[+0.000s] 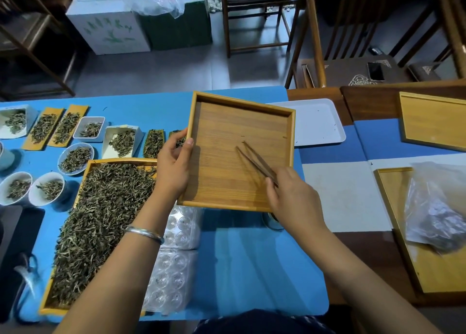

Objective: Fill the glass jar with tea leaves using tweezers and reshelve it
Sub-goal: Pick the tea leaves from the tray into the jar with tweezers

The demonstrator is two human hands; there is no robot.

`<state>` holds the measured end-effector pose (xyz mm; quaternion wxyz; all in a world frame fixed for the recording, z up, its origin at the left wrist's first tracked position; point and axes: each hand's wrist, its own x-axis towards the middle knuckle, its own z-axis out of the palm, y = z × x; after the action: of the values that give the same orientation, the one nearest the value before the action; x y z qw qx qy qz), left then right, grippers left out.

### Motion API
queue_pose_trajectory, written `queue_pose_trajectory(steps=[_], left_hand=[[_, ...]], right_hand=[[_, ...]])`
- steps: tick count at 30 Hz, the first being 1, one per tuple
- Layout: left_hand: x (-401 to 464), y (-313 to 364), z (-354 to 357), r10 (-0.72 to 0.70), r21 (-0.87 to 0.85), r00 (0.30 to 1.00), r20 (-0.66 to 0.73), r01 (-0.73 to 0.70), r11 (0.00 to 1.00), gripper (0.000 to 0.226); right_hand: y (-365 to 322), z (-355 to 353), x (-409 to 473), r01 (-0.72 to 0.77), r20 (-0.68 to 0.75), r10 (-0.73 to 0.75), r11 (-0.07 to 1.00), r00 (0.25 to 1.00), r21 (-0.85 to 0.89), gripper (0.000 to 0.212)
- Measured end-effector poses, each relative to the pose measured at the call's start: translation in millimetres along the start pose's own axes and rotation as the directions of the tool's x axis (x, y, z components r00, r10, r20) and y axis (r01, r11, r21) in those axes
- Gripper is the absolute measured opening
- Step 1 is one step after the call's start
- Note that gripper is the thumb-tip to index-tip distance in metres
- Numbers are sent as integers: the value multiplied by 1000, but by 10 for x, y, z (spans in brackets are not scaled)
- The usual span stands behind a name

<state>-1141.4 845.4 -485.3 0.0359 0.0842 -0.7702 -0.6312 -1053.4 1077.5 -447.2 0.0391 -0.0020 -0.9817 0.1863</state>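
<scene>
Head view: left hand (174, 167) grips the bamboo tray's (214, 182) left rim, holding it tilted above the blue mat (252, 270). Right hand (292, 197) pinches wooden tweezers (254, 160), tips slightly apart over the tray. Glass jar (273, 221) sits mostly hidden beneath the tray. No legible writing.

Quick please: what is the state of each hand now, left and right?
Left hand: closed on the left edge of the empty wooden tray, lifting it.
Right hand: closed on the tweezers, tips slightly apart over the tray.
</scene>
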Motion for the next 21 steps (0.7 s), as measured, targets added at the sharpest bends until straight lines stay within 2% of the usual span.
queue_pose_trajectory(steps=[8, 14, 21], left_hand=[[-14, 54, 12, 14, 18, 1000, 8, -14, 1000, 23], [1, 53, 22, 8, 16, 1000, -3, -8, 1000, 23], [3, 1, -3, 18, 32, 1000, -2, -18, 999, 25]], right_hand=[[-130, -73, 664, 27, -122, -18, 997, 992, 70, 24], [-107, 35, 654, -29, -86, 33, 998, 996, 48, 23], [119, 5, 56, -150, 10, 150, 988, 989, 37, 28]])
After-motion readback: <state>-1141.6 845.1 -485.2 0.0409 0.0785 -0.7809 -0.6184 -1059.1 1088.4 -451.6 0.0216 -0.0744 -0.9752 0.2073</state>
